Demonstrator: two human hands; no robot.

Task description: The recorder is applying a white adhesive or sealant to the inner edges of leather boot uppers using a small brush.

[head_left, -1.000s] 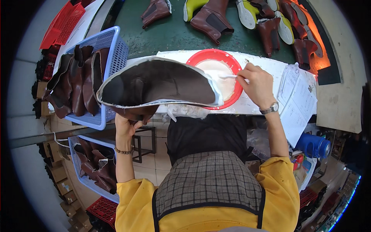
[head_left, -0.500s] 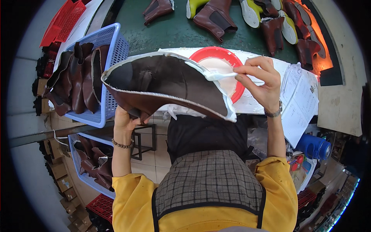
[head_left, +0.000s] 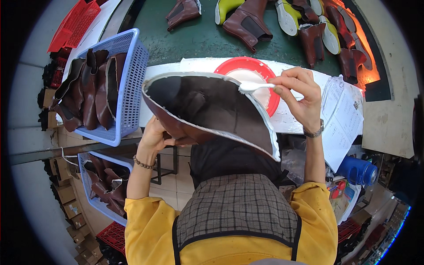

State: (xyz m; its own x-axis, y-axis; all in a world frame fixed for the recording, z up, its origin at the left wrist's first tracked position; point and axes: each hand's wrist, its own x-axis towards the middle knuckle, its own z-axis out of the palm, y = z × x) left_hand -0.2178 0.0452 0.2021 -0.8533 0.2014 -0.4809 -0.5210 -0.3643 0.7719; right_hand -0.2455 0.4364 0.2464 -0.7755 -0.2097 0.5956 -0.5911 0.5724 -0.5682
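Observation:
My left hand (head_left: 154, 134) grips a dark brown leather boot upper (head_left: 212, 106) from underneath. Its wide opening is tilted toward me, and the dark inside shows. White paste coats the rim along the right side, thickest at the lower right tip. Between the fingers of my right hand (head_left: 302, 90) is a white brush (head_left: 260, 85) resembling a toothbrush. The brush's head rests at the upper right edge of the opening. Behind the upper stands a red bowl (head_left: 227, 66) of whitish paste, partly hidden by the upper and brush.
A blue basket (head_left: 132, 79) of brown uppers stands left, with another basket (head_left: 99, 201) below it. Brown boots (head_left: 247, 26) and yellow-green ones with white soles (head_left: 287, 18) lie across the green table (head_left: 176, 46). Papers (head_left: 342, 119) and a blue jug (head_left: 357, 170) are right.
My left hand has moved right and toward me with the boot upper, whose opening has turned and dropped lower. The brush has stayed nearly in place, shifting slightly along the rim.

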